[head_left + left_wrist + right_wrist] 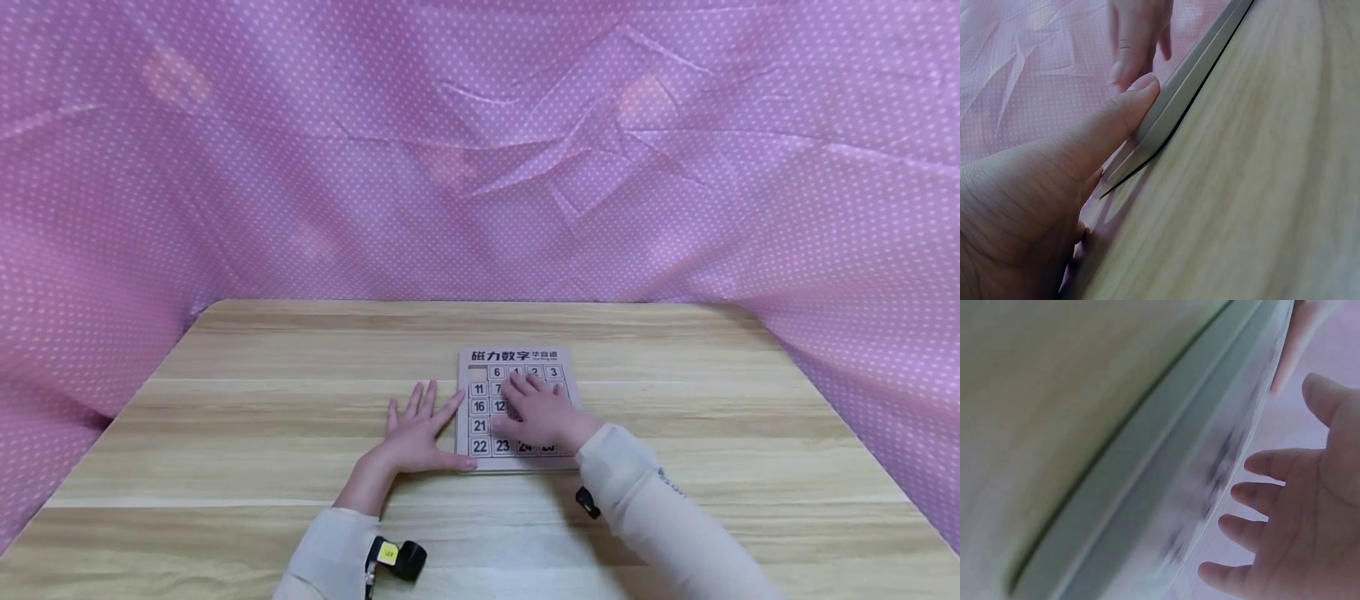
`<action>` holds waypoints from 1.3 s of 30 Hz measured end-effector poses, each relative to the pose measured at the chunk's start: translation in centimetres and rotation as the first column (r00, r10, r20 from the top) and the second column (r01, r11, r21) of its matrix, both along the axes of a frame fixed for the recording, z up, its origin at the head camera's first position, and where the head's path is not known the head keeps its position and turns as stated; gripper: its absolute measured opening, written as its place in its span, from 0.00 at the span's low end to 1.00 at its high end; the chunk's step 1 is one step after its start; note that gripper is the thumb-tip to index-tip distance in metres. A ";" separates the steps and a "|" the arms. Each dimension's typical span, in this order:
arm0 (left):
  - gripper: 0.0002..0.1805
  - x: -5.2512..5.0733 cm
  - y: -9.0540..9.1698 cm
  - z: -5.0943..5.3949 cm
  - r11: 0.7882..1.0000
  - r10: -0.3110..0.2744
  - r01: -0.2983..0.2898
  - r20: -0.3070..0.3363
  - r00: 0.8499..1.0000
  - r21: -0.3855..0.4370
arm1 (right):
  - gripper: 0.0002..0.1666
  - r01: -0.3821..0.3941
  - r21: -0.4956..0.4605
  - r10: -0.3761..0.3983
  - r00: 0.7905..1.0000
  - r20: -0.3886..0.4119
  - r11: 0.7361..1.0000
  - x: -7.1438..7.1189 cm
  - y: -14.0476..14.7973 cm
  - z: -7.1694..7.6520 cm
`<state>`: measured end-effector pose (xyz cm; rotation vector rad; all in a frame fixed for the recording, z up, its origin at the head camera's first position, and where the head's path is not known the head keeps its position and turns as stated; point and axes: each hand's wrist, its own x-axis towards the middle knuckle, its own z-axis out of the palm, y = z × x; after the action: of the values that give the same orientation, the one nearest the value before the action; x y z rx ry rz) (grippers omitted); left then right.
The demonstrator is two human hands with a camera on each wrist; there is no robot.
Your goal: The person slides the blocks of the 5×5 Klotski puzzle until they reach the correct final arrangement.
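Note:
A number sliding puzzle [517,465] in a pale frame lies flat on the table, its numbered tiles [479,407] in rows. At its top left is a gap without a tile [477,375]. My left hand [415,442] is spread at the puzzle's left side; its thumb [1129,109] touches the frame's near left corner, and the index finger reaches the left edge. My right hand [542,412] is over the tiles with fingers apart, covering several of them. In the right wrist view, the right palm [1316,519] faces the puzzle, fingers extended and apart from its surface.
The wood-grain table [262,433] stretches out on both sides of the puzzle. Pink dotted cloth [480,167] hangs behind it and along both sides. A small black camera [408,561] is strapped on the left wrist, and another dark device [587,502] is on the right wrist.

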<state>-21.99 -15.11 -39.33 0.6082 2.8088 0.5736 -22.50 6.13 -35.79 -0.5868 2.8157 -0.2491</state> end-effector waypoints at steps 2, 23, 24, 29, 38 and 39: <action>0.57 0.0 0.1 -0.1 1.000 0.003 -0.003 0.001 1.000 0.001 | 0.42 0.042 0.001 -0.042 0.999 0.002 0.999 -0.2 1.2 -0.2; 0.57 0.2 0.2 0.0 1.000 0.006 -0.006 -0.005 1.000 -0.008 | 0.46 0.109 -0.031 -0.109 0.994 -0.006 0.994 -0.7 3.3 -0.7; 0.57 0.3 0.2 0.0 1.000 0.006 -0.006 -0.006 1.000 -0.007 | 0.46 0.107 -0.032 -0.107 0.994 -0.009 0.994 -0.6 3.2 -0.7; 0.57 0.3 0.3 0.1 1.000 0.009 -0.009 -0.005 1.000 -0.002 | 0.46 0.114 -0.038 -0.114 0.993 -0.005 0.993 -0.5 2.5 -0.4; 0.57 0.4 0.4 0.0 1.000 0.008 -0.008 -0.011 1.000 -0.002 | 0.44 0.115 -0.016 -0.115 0.993 -0.009 0.993 -0.5 1.8 -0.5; 0.57 0.4 0.4 0.0 1.000 0.007 -0.007 -0.009 1.000 -0.002 | 0.43 0.117 -0.017 -0.117 0.993 -0.006 0.993 -0.5 1.8 -0.5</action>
<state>-21.59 -14.74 -39.37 0.6028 2.8211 0.5700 -23.01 7.92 -36.27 -0.4277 2.8616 -0.2937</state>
